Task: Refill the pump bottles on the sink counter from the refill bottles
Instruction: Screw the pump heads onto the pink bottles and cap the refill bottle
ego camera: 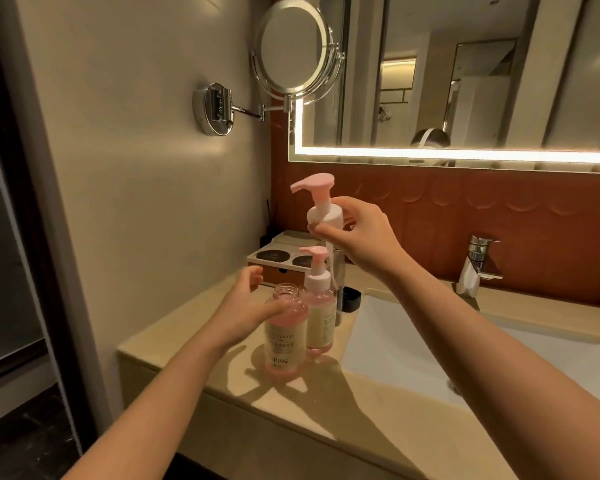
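On the counter (222, 386), beside the sink (430, 344), an opened pump bottle (285, 336) is steadied by the left hand (253, 313). Its pump head (321, 202) is gripped aloft by the right hand (364, 237). Refilling seems next, needing a refill bottle. "PING" is legible; the rest is blurred.

Open pink bottle (285, 336) upright on counter — its pump (321, 206) lifted above, second bottle (321, 306) beside.

open pump bottle (284, 336) label: top line partly cut, reads "...h clouds"; lower line "...ping", start hidden by left hand (253, 313). small print between unreadable. second pump bottle (321, 317) label too blurred.
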A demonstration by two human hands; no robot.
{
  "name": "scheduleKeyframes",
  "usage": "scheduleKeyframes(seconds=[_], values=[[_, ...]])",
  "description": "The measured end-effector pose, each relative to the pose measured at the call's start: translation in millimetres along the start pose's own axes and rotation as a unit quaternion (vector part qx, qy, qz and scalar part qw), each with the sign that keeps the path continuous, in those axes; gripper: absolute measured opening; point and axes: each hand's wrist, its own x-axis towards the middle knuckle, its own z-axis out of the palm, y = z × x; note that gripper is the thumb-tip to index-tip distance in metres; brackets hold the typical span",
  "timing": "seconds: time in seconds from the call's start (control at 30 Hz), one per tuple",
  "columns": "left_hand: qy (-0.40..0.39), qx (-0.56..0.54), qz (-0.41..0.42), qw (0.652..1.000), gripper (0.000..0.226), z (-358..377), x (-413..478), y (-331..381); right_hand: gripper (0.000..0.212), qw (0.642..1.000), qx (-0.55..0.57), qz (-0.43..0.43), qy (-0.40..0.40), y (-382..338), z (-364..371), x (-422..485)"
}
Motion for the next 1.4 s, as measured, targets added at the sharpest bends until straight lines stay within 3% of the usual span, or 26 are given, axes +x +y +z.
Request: scheduleKeyframes(seconds=[0.17, 0.33, 0.43, 0.8, 0.9, 1.07, 1.23, 1.4], values=[[0.052, 0.002, -0.025, 0.998, 0.096, 29.3, 7.2, -22.2, 0.043, 0.993, 0.085, 0.071, 0.040, 11.0, 2.1, 4.0], [0.045, -0.045, -0.021, 0.998, 0.062, 45.5, 13.4, -32.5, 0.048, 0.980, 0.142, 0.120, 0.074, 19.9, 12.1, 6.4], [0.050, -0.067, -0.016, 0.996, 0.055, 48.3, 18.9, -39.1, 0.050, 0.974, 0.166, 0.134, 0.075, 23.4, 19.1, 6.2], [0.081, -0.125, -0.008, 0.989, 0.052, 58.1, 22.2, -51.0, 0.046, 0.985, 0.115, 0.128, 0.007, 38.1, 50.1, -8.6], [0.055, -0.131, -0.016, 0.990, 0.059, 54.1, 23.4, -50.9, 0.045, 0.982, 0.127, 0.143, -0.017, 40.7, 53.0, -10.6], [0.032, -0.163, -0.036, 0.985, 0.068, 52.1, 27.2, -57.5, 0.023, 0.984, 0.093, 0.124, -0.084, 40.4, 58.7, -13.5], [0.038, -0.158, -0.026, 0.986, 0.074, 49.9, 33.2, -61.4, 0.027, 0.982, 0.072, 0.107, -0.139, 43.3, 65.4, -15.2], [0.045, -0.150, -0.019, 0.987, 0.050, 49.2, 37.3, -64.7, 0.030, 0.980, 0.066, 0.097, -0.160, 43.7, 65.0, -8.9]])
